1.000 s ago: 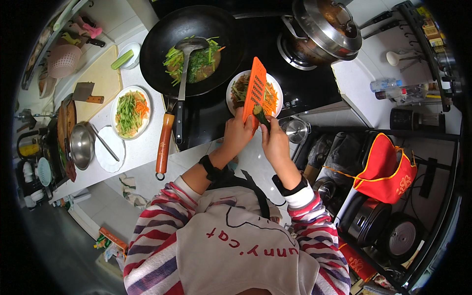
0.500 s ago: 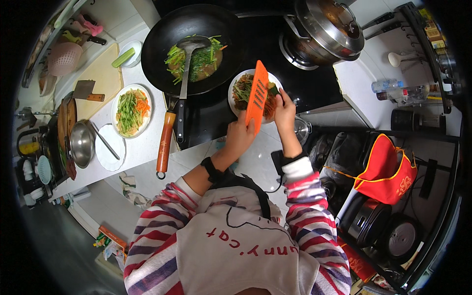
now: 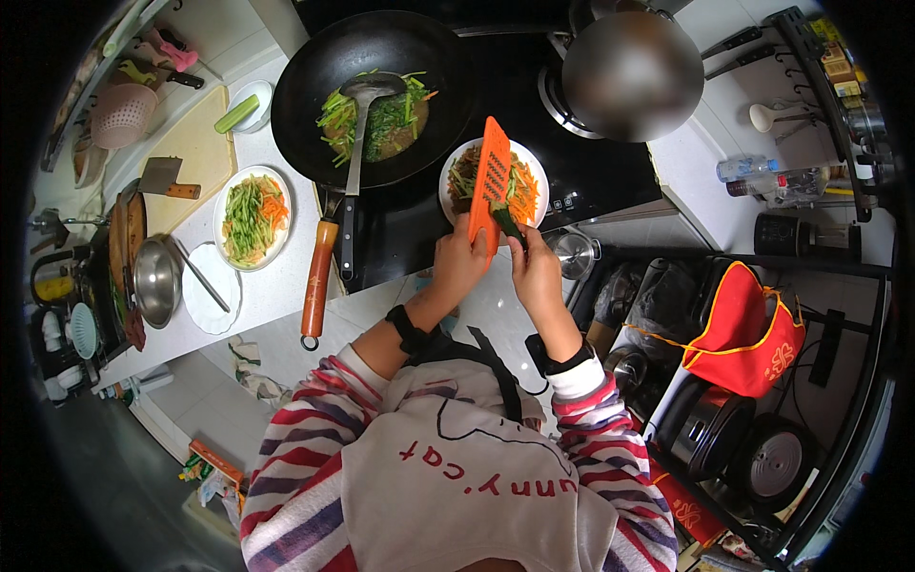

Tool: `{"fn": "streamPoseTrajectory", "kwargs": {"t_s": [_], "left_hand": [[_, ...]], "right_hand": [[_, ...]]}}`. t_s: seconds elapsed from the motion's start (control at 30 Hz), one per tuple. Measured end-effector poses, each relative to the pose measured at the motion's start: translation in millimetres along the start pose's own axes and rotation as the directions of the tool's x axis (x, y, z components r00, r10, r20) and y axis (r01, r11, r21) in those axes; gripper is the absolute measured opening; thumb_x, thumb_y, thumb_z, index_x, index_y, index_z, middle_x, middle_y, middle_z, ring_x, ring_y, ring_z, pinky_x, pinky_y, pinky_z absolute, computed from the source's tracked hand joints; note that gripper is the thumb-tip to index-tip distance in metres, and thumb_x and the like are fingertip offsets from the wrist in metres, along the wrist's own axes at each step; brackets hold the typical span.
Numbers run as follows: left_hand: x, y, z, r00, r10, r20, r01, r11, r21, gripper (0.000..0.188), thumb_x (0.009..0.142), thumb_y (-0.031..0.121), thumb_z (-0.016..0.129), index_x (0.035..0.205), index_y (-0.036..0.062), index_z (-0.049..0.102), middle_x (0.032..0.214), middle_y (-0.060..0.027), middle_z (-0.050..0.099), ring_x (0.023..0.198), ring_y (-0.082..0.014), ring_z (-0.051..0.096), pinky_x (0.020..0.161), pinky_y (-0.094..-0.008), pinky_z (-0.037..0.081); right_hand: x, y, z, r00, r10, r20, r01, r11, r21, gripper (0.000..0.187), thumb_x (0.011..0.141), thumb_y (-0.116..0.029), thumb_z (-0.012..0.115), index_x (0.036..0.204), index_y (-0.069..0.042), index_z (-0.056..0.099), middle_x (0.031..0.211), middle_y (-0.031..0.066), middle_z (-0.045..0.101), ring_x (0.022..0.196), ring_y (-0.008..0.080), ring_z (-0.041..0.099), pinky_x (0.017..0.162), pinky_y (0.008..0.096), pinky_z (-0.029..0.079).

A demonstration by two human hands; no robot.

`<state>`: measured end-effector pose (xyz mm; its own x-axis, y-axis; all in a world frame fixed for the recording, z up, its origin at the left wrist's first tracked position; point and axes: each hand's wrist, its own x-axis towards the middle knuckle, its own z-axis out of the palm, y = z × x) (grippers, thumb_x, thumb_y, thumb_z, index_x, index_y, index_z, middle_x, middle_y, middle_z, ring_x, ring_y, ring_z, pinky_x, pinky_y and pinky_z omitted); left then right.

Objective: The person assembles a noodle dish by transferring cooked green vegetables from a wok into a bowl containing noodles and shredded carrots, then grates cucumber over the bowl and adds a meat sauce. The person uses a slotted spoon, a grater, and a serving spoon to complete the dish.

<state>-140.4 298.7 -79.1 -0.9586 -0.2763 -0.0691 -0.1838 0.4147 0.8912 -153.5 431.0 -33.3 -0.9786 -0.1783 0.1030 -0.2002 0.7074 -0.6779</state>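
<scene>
My left hand (image 3: 461, 259) grips the near end of an orange grater (image 3: 493, 173), which stands steeply tilted over a white plate (image 3: 542, 181). In my right hand (image 3: 539, 276) is a dark green piece of cucumber (image 3: 507, 225), held against the grater's right face near its lower end. Shredded carrot (image 3: 522, 194) and other mixed shreds lie on the plate, partly hidden behind the grater. Left of it, a black wok (image 3: 443, 86) holds cut green stalks and chopped greens (image 3: 398, 124) in some liquid. A metal spatula (image 3: 358, 153) rests in the wok.
A plate of shredded cucumber and carrot (image 3: 253, 224) stands on the left counter, near a steel bowl (image 3: 158, 276) and a cleaver (image 3: 162, 175). The wok's wooden handle (image 3: 320, 281) juts over the counter edge. A pot (image 3: 633, 76), blurred, occupies the right burner.
My right hand has slid toward me along the grater, taking the cucumber piece from its upper part to its lower end. The left hand keeps its hold, shifted slightly leftward.
</scene>
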Motion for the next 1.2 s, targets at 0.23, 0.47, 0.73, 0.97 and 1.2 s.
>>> {"fn": "streamPoseTrajectory", "kwargs": {"t_s": [0.23,0.47,0.73,0.97,1.2], "left_hand": [[-6.9,-1.1,0.3,0.994,0.092,0.063,-0.096,0.993,0.067,0.026,0.085,0.014,0.056,0.105,0.0001,0.05,0.076,-0.0243,0.062,0.071,-0.0412,0.061,0.061,-0.0457,0.05],[-1.9,-6.0,0.9,0.985,0.171,-0.003,-0.169,0.977,0.129,0.022,0.085,0.018,0.053,0.098,0.0003,0.047,0.06,-0.0223,0.058,0.059,-0.0424,0.058,0.06,-0.0505,0.047],[-5.2,-3.4,2.0,0.985,0.149,0.09,-0.158,0.981,0.115,0.027,0.085,0.015,0.056,0.106,-0.0014,0.049,0.069,-0.023,0.061,0.064,-0.0412,0.06,0.058,-0.0476,0.049],[-7.6,-5.0,-1.3,0.978,0.205,0.046,-0.209,0.97,0.126,0.022,0.085,0.015,0.055,0.097,-0.0003,0.045,0.056,-0.0209,0.057,0.054,-0.0404,0.058,0.054,-0.0488,0.048],[2.5,-1.3,-3.5,0.985,0.157,-0.074,-0.161,0.985,-0.056,0.018,0.085,0.013,0.054,0.096,0.0019,0.046,0.061,-0.0221,0.058,0.059,-0.0413,0.059,0.053,-0.0473,0.047]], "right_hand": [[51.3,23.3,30.7,0.99,0.083,-0.111,-0.088,0.995,-0.042,0.023,0.09,-0.019,0.052,0.101,0.001,0.057,0.071,0.026,0.061,0.069,0.0417,0.061,0.059,0.0467,0.049],[59.2,22.9,12.5,0.995,0.087,-0.054,-0.088,0.996,-0.018,0.022,0.089,-0.019,0.053,0.099,0.001,0.057,0.072,0.0243,0.062,0.068,0.0409,0.061,0.059,0.0461,0.049],[41.5,10.3,21.3,0.988,-0.067,-0.141,0.046,0.988,-0.147,0.021,0.087,-0.013,0.055,0.1,0.004,0.06,0.074,0.0255,0.06,0.065,0.0393,0.061,0.057,0.0434,0.049],[95.2,48.9,31.3,0.965,0.224,-0.134,-0.22,0.975,0.043,0.026,0.092,-0.022,0.049,0.103,-0.002,0.063,0.074,0.0196,0.064,0.06,0.0316,0.063,0.052,0.0352,0.049],[55.3,53.1,2.8,0.7,0.357,0.618,-0.653,-0.029,0.757,0.024,0.094,-0.018,0.05,0.114,-0.004,0.048,0.07,0.0033,0.055,0.05,0.0082,0.046,0.04,0.0188,0.031]]}}
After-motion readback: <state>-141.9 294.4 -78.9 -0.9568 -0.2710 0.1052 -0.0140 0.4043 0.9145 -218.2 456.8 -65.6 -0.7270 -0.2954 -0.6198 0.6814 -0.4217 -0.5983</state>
